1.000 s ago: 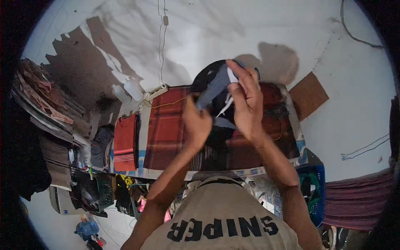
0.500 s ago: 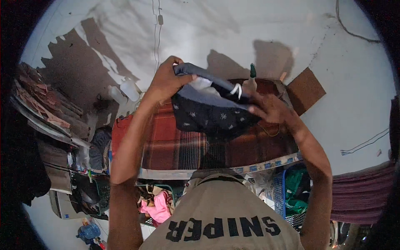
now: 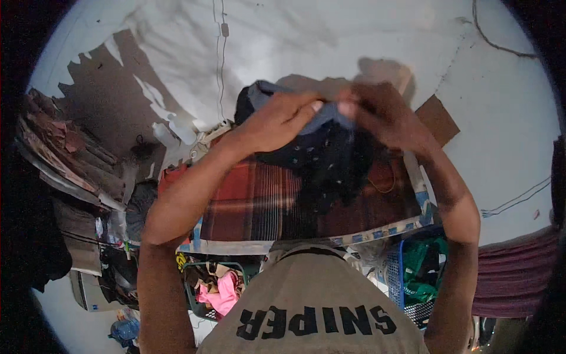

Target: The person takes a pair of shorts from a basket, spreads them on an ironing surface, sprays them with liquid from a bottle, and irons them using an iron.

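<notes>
Above the table hang black shorts with small white prints and a grey waistband, bunched up. My left hand is closed on the waistband, its thumb lying near the middle. Close by on the right, my right hand is smeared by motion, its fingers drawn together at the same waistband. The two hands are nearly touching. Below the shorts, a red and brown striped cloth covers the table. The drawstring is hidden behind my hands.
A green basket with a pink cloth stands below the table's left side. On the right is a blue basket holding green bags. White bottles stand at the far left, and a cardboard piece is at the right.
My hands have come together from opposite ends of the waistband. The shorts, stretched wide before, are now gathered, and their lower part hangs farther right.
</notes>
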The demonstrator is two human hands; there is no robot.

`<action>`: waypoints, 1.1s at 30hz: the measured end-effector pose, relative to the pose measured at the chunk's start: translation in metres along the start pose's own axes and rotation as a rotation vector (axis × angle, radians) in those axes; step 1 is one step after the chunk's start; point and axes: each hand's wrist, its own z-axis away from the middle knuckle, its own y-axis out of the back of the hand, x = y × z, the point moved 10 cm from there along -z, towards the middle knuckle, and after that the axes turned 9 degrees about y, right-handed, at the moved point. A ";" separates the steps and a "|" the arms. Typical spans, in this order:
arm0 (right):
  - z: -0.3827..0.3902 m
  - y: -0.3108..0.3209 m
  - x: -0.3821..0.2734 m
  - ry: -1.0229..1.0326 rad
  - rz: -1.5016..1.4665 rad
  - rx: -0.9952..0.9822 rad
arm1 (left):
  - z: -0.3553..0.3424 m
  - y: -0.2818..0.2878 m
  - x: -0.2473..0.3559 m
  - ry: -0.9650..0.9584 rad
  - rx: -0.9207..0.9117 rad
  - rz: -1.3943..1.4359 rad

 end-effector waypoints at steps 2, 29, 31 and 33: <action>-0.024 0.013 0.007 -0.056 0.008 0.026 | 0.006 -0.012 -0.021 0.073 -0.134 0.117; 0.061 0.102 0.052 -0.392 0.459 -0.321 | 0.026 0.111 -0.063 0.028 -0.183 0.315; 0.059 0.096 0.040 -0.345 0.386 -0.307 | 0.025 0.101 -0.074 0.143 -0.188 0.201; 0.066 0.093 0.031 -0.321 0.252 -0.205 | 0.025 0.089 -0.087 0.314 -0.243 -0.062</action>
